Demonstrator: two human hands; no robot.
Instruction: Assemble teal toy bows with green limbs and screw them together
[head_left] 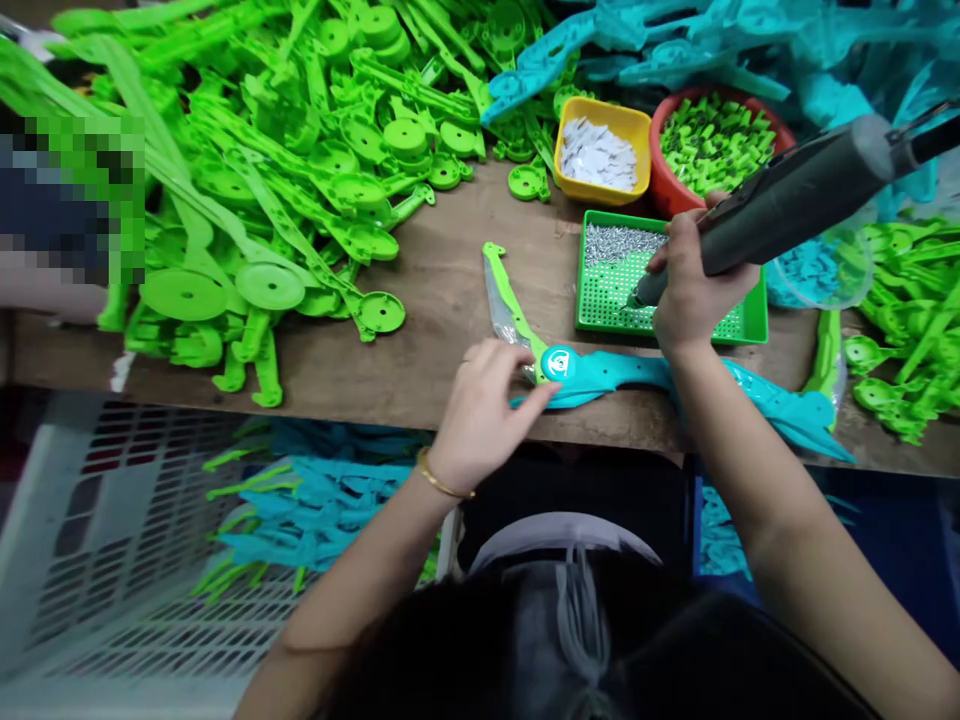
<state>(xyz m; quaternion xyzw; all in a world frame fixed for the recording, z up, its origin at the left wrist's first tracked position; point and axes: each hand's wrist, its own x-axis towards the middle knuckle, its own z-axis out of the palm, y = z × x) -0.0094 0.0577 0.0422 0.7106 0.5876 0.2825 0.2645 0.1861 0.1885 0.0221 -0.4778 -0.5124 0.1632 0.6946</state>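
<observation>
left hand (487,405) pinching a blue-and-green plastic bow (607,372) near its left joint, bow just lying along the table (442,330) edge under the right wrist, right hand (701,285) wrapped round a chunky screwdriver (802,195)

The right hand (705,285) grips a dark-grey cylindrical driver (799,195); toward eight o'clock, the left hand (484,405) touches a blue-and-green plastic bow-shaped piece (604,372).
</observation>
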